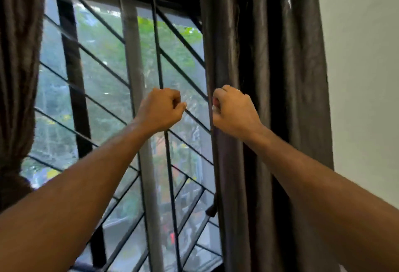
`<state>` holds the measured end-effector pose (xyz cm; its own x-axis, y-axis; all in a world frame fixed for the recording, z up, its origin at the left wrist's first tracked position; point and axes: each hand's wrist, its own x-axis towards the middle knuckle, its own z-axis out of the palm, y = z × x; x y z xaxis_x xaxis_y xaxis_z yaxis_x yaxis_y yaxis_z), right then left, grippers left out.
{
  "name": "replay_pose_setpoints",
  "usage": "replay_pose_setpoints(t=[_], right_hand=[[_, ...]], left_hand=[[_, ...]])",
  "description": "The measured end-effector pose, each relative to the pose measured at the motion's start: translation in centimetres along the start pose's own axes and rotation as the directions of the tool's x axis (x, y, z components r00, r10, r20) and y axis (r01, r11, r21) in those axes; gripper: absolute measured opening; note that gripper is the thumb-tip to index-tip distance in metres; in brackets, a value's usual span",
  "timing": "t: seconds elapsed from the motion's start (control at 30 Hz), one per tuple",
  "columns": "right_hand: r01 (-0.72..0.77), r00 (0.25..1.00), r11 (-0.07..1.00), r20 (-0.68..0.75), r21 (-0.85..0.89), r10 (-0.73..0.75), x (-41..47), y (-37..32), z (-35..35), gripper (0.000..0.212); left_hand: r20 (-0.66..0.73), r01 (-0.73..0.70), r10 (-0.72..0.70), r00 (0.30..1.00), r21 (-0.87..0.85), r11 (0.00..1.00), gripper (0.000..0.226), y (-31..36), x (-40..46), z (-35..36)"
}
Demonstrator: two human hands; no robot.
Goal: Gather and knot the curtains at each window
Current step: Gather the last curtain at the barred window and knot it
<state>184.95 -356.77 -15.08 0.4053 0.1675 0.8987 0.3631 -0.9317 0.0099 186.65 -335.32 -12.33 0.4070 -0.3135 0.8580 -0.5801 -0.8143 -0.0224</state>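
A dark grey curtain hangs in loose folds on the right side of the window. My right hand is closed on the inner edge of that curtain at mid height. My left hand is a fist in front of the window grille, a little left of the curtain's edge, and I see nothing in it. A second dark curtain hangs at the far left, gathered narrow at its lower part.
The window has a black metal grille with diagonal bars and a grey centre post. Green trees show through the glass. A pale wall lies right of the curtain.
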Motion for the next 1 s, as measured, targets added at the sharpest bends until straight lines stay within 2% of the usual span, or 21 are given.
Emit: replay_pose_setpoints(t=[0.1,0.23,0.37,0.53,0.7,0.83,1.0], right_hand=[[-0.017,1.0,0.999,-0.023,-0.042,0.016,0.7,4.4,-1.4,0.01],[-0.023,0.996,0.997,-0.091,-0.07,0.016,5.1,9.4,-4.3,0.008],[-0.01,0.987,1.0,-0.16,-0.015,0.007,10.2,11.8,-7.1,0.006],[0.02,0.97,0.996,-0.244,0.086,0.001,14.6,12.6,-7.2,0.005],[-0.001,0.922,0.983,-0.381,0.186,0.073,17.2,13.9,-5.3,0.005],[-0.121,0.895,0.975,-0.404,0.184,0.188,18.2,16.0,-3.1,0.016],[-0.251,0.866,0.959,-0.412,0.133,0.284,19.4,18.0,-1.2,0.045]], left_hand=[[-0.031,-0.031,0.031,0.999,-0.015,0.999,0.031,2.4,3.0,1.1],[-0.143,-0.002,0.011,0.99,0.062,0.998,0.035,4.7,9.2,0.0],[-0.239,0.046,-0.019,0.971,0.108,0.993,0.039,6.7,14.6,-1.8],[-0.319,0.144,-0.102,0.942,0.111,0.983,0.04,8.5,19.9,-3.0],[-0.344,0.262,-0.197,0.918,0.154,0.953,0.068,10.5,23.2,-1.4],[-0.372,0.316,-0.236,0.898,0.171,0.933,0.088,11.2,25.1,1.3],[-0.453,0.249,-0.153,0.878,0.16,0.955,0.064,10.9,26.9,3.4]])
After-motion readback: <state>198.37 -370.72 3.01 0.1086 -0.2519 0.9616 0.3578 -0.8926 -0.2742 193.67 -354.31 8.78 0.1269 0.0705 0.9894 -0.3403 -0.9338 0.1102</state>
